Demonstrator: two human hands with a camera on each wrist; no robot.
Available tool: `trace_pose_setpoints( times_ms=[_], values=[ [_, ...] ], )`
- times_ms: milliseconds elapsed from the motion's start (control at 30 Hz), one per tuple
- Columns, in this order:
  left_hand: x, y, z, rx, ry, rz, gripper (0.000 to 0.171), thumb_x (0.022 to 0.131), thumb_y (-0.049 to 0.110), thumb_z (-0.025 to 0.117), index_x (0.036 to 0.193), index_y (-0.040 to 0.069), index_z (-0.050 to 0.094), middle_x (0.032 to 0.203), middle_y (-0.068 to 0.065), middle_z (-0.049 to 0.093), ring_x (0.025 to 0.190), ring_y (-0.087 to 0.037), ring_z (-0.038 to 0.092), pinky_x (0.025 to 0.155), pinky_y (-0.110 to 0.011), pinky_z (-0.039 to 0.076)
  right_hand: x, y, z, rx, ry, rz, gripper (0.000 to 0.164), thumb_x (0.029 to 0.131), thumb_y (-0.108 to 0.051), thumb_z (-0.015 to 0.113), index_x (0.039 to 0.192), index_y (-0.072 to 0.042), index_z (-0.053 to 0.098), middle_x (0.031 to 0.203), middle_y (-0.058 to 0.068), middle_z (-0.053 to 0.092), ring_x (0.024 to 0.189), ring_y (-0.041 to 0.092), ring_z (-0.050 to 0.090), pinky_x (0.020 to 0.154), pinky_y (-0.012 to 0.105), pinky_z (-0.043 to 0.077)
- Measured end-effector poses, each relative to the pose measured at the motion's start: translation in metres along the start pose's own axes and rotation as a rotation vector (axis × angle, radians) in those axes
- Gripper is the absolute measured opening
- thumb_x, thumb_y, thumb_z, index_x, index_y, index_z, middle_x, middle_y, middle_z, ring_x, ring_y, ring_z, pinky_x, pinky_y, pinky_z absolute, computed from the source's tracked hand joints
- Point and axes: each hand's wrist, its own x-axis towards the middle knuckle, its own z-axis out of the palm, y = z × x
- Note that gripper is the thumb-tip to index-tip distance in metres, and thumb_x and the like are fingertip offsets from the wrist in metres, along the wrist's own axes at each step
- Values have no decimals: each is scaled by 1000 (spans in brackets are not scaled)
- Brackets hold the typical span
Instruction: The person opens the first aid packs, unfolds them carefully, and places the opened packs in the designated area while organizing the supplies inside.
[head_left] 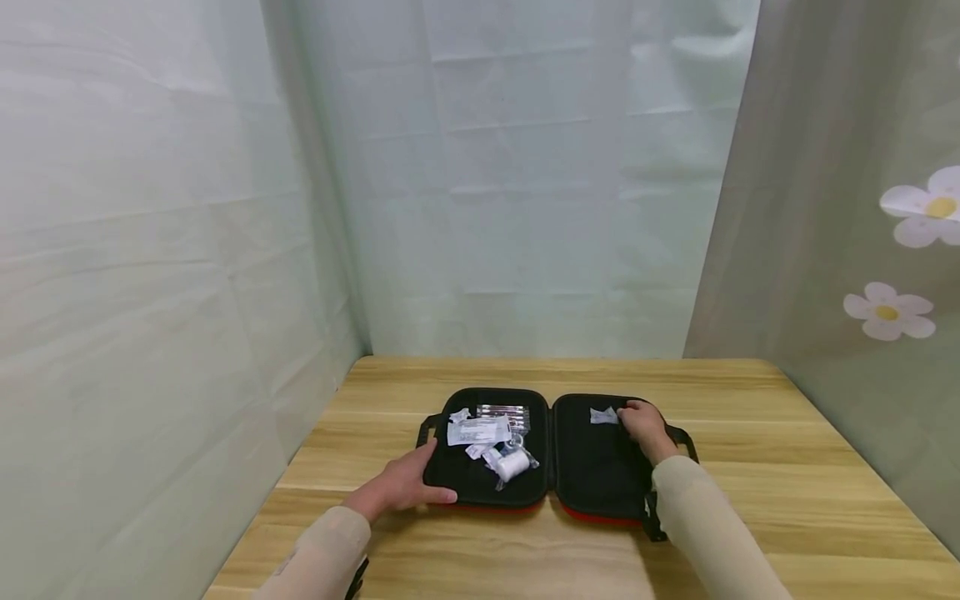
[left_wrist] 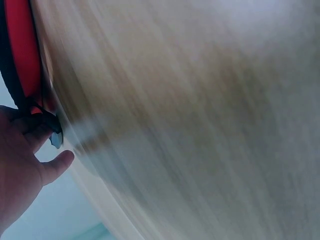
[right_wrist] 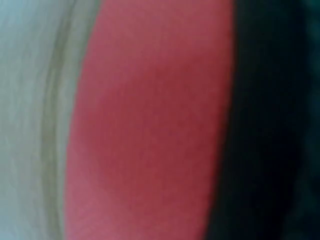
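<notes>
On your wooden table [head_left: 750, 408] lies the open case [head_left: 600, 479]. Head: your left hand [head_left: 405, 482], thumb and fingers apart, touches its left side; your right hand [head_left: 645, 427] meets a packet [head_left: 602, 415] inside, whether pinching, I can't tell. Left wrist, then right: the red shell [left_wrist: 24, 55].

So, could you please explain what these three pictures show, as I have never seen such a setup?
There is no machine: a person works with a bare left hand and right hand. The wide picture comes from a camera worn on the head. On the wooden table lies an open case. Its left half holds white packets, a white roll and thin sticks. The left hand is at the case's left edge; the right is at a small packet in the other half, though I cannot tell whether it grips it. The other pictures, from the wrist cameras, show the case's red outside up close.
</notes>
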Motion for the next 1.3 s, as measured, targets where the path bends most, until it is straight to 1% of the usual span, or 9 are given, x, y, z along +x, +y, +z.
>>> trace_pose_setpoints(
  times_ms=[167,367,600,667,767,867,967,1100,1300],
  values=[
    [-1,1,0,3,-1,-1,118,71,64,80,154,-1,27,154,-22,36,139,-40,35,111,-57,29,-2,-2,0,55,-28,6,54,105,-10,34,152,12,19,153,35,22,134,48,34,109,59,31],
    [-2,2,0,-3,3,-2,118,71,63,80,154,-1,28,153,-22,36,139,-41,36,111,-57,29,-5,-2,-2,116,-62,3,53,103,-3,29,153,11,16,151,35,27,132,43,36,110,56,30],
    [-1,1,0,6,12,13,117,71,63,80,154,-2,28,153,-23,37,138,-41,37,111,-56,30,-7,-2,-6,84,-68,7,54,102,-4,30,151,13,18,153,35,21,134,44,32,112,57,29],
    [-1,0,1,7,14,15,117,71,63,80,154,-2,28,153,-23,38,138,-41,37,111,-57,30,-9,-2,-8,82,-68,8,52,103,-5,31,150,14,20,148,36,29,125,41,42,107,54,37],
    [-1,0,2,4,16,13,117,71,63,80,154,-2,28,153,-22,38,139,-40,37,111,-57,30,-10,-3,-10,94,-59,11,49,104,-7,35,147,16,27,127,31,48,101,32,53,88,40,50],
    [-2,0,2,8,23,21,116,71,62,80,153,-2,29,153,-22,38,138,-40,37,111,-57,30,-11,-4,-12,90,-36,5,45,104,-8,40,141,17,36,112,25,53,89,26,53,77,33,50],
    [-2,1,2,8,22,22,115,72,61,80,153,-3,29,153,-23,38,138,-41,37,111,-57,30,-13,-6,-15,74,-17,-1,44,104,-10,43,139,17,41,121,30,54,99,32,54,88,41,51],
    [-3,2,0,9,19,19,116,72,62,80,153,-3,28,152,-24,37,138,-42,37,111,-58,29,-17,-11,-16,76,5,-2,46,105,-14,44,141,14,41,139,34,44,121,44,48,104,53,41],
    [-3,1,0,2,17,16,116,72,62,80,153,-3,28,152,-24,37,138,-42,37,111,-58,29,-25,-25,-11,104,40,-44,46,104,-16,47,141,12,44,142,33,42,127,46,44,106,54,38]
  ],
)
